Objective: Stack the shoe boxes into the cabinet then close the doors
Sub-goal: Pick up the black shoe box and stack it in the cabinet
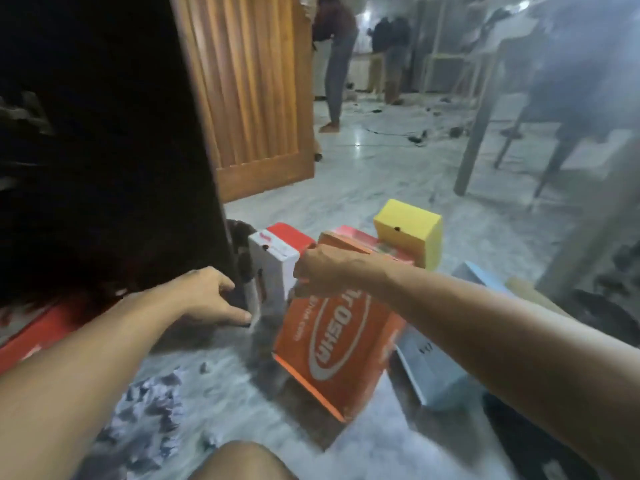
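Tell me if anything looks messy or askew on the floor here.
The orange box stands tilted, one edge lifted, held by the right hand. Crumpled paper lies scattered on the floor near it.

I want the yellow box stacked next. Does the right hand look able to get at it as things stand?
Probably yes. The yellow box stands just beyond the right hand, its top uncovered, though that hand grips the orange box and must let go first.
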The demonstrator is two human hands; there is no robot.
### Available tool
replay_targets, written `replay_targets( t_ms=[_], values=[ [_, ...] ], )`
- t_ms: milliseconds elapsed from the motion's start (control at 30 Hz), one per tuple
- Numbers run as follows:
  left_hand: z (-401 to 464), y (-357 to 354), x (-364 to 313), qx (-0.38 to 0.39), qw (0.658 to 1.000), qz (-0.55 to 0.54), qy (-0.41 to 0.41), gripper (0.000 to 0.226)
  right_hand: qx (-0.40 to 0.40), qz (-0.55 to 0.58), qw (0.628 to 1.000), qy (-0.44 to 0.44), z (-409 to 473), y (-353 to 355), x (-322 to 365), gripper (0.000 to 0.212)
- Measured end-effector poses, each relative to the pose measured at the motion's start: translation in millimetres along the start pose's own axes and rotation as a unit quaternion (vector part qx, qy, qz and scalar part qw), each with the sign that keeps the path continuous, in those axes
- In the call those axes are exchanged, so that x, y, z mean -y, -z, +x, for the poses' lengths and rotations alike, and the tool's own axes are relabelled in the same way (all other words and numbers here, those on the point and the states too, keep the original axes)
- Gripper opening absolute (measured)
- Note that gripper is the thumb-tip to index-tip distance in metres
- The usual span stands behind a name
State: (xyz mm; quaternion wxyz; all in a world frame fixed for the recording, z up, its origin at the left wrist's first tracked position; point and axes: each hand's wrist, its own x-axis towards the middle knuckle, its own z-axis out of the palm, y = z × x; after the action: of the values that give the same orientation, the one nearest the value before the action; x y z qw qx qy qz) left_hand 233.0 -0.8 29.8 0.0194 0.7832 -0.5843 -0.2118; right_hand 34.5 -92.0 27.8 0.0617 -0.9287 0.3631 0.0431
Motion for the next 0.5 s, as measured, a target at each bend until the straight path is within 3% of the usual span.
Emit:
replay_targets(
  t_ms=[200, 333, 400, 500],
  values=[
    [-5, -46, -116, 0.062, 0.990, 0.005, -0.123, 0.094, 0.062, 0.027, 0.987, -0.143, -125, -12, -75, 0.039],
    [-20, -92, -187, 0.105, 0.976, 0.034, -0.187, 0.078, 0.116, 0.048, 0.968, -0.219, -207, -21, -106, 0.051],
    [-27, -117, -220, 0.128, 0.967, 0.042, -0.218, 0.058, 0.111, 0.081, 0.952, -0.273, -242, -34, -127, 0.053],
    [-35, -157, -264, 0.165, 0.956, 0.012, -0.244, 0.077, 0.113, 0.106, 0.931, -0.329, -295, -57, -155, 0.037]
  ],
)
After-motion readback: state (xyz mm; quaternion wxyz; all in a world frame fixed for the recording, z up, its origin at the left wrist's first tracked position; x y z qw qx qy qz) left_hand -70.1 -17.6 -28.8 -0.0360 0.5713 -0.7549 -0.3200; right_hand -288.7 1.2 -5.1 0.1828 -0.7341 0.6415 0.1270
